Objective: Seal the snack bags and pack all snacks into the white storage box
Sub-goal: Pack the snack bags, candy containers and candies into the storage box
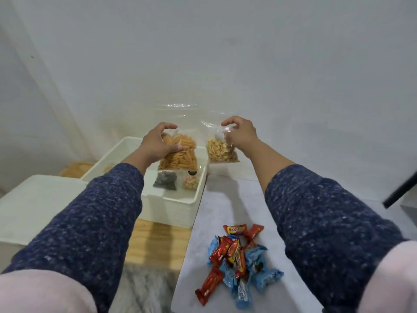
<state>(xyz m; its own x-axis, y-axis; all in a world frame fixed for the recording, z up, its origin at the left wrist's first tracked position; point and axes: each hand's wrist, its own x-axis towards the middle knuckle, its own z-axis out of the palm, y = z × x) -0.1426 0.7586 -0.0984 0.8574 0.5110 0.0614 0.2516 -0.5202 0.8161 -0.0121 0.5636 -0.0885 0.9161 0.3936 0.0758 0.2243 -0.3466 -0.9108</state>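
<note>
My left hand (158, 143) grips a clear bag of orange stick snacks (180, 158), held over the white storage box (178, 210). My right hand (240, 133) pinches the top of a clear bag of pale round crackers (220, 151), which sits at the back of the grey table just right of the box. Inside the box lie a small bag of dark snacks (165, 181) and a small bag of pinkish snacks (190, 182). A pile of red and blue wrapped candy bars (237, 258) lies on the table near me.
The box's white lid (33, 204) lies to the left. The grey table (225, 206) runs along the right, with a wooden surface (158, 242) below the box. A white wall stands close behind. A dark bar (399, 190) crosses the right edge.
</note>
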